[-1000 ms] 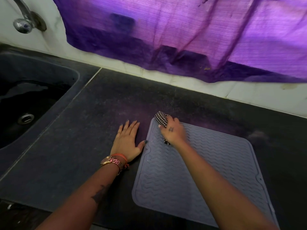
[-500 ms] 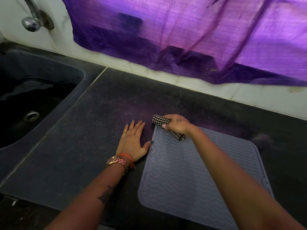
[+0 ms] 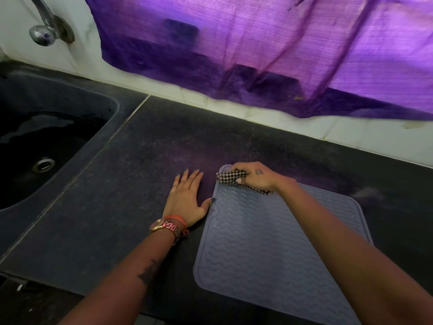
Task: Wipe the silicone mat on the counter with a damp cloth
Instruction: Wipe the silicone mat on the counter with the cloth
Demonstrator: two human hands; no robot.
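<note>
Silicone mat [image 3: 269, 249] lies flat on the dark counter [image 3: 105, 219] in front of you, grey with wavy ribs. Your left hand [image 3: 187, 200] rests spread and flat on the counter, thumb tip touching the mat's left edge. Your right hand [image 3: 255, 175] grips a checked cloth [image 3: 230, 177] against the mat's far left corner. Beyond, a purple curtain [image 3: 257, 50] hangs over the wall; a sink [image 3: 46, 141] sits far left.
</note>
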